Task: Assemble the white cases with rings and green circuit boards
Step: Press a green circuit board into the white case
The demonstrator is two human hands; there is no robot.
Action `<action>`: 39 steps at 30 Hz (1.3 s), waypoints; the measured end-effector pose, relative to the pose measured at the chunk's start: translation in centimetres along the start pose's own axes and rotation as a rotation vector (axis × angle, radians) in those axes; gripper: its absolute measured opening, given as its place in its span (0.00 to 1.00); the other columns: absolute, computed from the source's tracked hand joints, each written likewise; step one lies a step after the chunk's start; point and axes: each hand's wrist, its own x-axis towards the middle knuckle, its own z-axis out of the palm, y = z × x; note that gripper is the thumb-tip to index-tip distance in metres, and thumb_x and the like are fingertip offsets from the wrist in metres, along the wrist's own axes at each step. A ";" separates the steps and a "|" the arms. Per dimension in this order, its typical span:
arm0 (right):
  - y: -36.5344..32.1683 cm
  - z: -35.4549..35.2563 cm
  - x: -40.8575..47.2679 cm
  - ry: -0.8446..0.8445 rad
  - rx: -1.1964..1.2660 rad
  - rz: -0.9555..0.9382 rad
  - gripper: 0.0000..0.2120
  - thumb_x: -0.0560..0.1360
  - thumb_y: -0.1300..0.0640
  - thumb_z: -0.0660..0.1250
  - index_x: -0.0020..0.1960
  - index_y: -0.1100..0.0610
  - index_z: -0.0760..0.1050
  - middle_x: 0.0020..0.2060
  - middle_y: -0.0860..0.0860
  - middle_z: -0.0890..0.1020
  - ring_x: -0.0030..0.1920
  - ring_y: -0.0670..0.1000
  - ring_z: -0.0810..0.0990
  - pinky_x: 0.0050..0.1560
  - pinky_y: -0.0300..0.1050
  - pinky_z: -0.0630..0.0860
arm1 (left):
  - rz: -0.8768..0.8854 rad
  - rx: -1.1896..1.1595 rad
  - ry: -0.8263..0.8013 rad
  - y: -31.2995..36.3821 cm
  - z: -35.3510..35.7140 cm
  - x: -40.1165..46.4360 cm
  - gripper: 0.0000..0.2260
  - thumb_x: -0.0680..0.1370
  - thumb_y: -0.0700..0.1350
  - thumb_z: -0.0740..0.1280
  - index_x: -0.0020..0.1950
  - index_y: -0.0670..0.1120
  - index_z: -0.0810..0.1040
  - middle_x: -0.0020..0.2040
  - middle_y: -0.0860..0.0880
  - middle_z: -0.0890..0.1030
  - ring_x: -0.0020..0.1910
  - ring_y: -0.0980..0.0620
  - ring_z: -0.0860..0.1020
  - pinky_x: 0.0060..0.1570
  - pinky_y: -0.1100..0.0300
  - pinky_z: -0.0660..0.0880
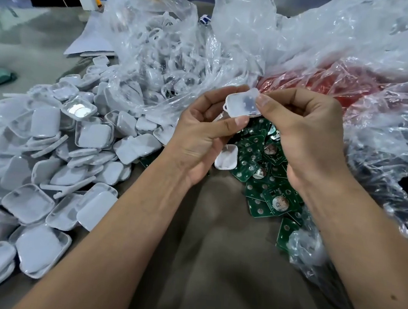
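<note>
A white case (244,103) is held up between both hands, the left hand (200,139) pinching its near edge and the right hand (305,137) gripping its far corner. Just beneath the hands lie green circuit boards (267,186), with a heap of white cases (53,163) left of the left hand and a clear bag of rings (163,57) beyond it.

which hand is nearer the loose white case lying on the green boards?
Left. The left hand has its palm right beside the loose white case, nearly touching. The right hand sits farther right, across the green boards.
</note>
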 end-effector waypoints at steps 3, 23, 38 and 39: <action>0.1 -0.1 0.1 0.025 -0.025 -0.007 0.05 0.73 0.60 0.79 0.40 0.53 0.85 0.36 0.50 0.87 0.39 0.49 0.84 0.46 0.45 0.83 | -0.011 -0.007 0.002 -0.1 0.0 0.0 0.23 0.66 0.28 0.73 0.59 0.39 0.80 0.54 0.44 0.85 0.51 0.50 0.85 0.49 0.60 0.81; 0.0 -1.0 0.6 0.011 -0.236 -0.224 0.03 0.77 0.55 0.75 0.46 0.54 0.83 0.39 0.52 0.85 0.40 0.58 0.82 0.43 0.58 0.82 | -0.069 -0.015 0.015 0.4 1.0 -0.6 0.26 0.70 0.30 0.70 0.69 0.35 0.74 0.57 0.41 0.82 0.54 0.48 0.82 0.56 0.56 0.80; -0.3 -1.3 0.1 -0.105 -0.589 -0.566 0.16 0.84 0.52 0.65 0.49 0.60 0.87 0.47 0.56 0.82 0.55 0.59 0.78 0.56 0.57 0.74 | -0.217 -0.263 0.042 1.0 1.0 -0.3 0.19 0.78 0.46 0.68 0.65 0.36 0.78 0.61 0.36 0.82 0.55 0.44 0.84 0.51 0.55 0.83; -0.3 -1.4 0.1 -0.115 -0.596 -0.583 0.16 0.84 0.52 0.65 0.50 0.60 0.87 0.47 0.56 0.82 0.56 0.60 0.77 0.56 0.57 0.74 | -0.225 -0.267 0.045 1.0 1.0 -0.3 0.18 0.79 0.46 0.67 0.63 0.36 0.79 0.59 0.37 0.83 0.54 0.44 0.85 0.51 0.55 0.83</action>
